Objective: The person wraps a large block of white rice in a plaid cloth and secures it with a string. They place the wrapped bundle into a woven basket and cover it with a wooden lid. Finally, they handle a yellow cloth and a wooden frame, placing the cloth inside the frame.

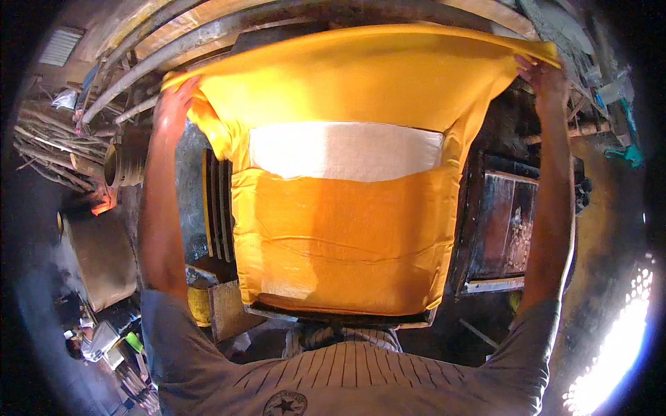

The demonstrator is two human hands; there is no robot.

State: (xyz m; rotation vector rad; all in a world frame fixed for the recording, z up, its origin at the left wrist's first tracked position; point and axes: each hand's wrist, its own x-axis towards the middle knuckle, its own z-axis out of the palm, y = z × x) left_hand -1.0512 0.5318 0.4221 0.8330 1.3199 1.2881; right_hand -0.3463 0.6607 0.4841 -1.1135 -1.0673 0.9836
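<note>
A large yellow cloth (354, 76) is stretched wide at the far side, raised between my two hands. My left hand (182, 96) grips its far left corner, and my right hand (538, 73) grips the far right one. Both arms reach straight forward. Below the raised part, a flat board with a pale white surface (347, 149) shows through a gap. The nearer orange-yellow fabric (347, 239) wraps the board's front part, with creases along its sides and across it. Whether both fabric parts are one piece, I cannot tell.
Bundled sticks (59, 149) and a round metal container (123, 164) lie at the left. Long poles (229, 45) run across the back. A framed dark panel (503, 229) stands right of the board, and a wooden piece (232, 310) sits near its front left corner.
</note>
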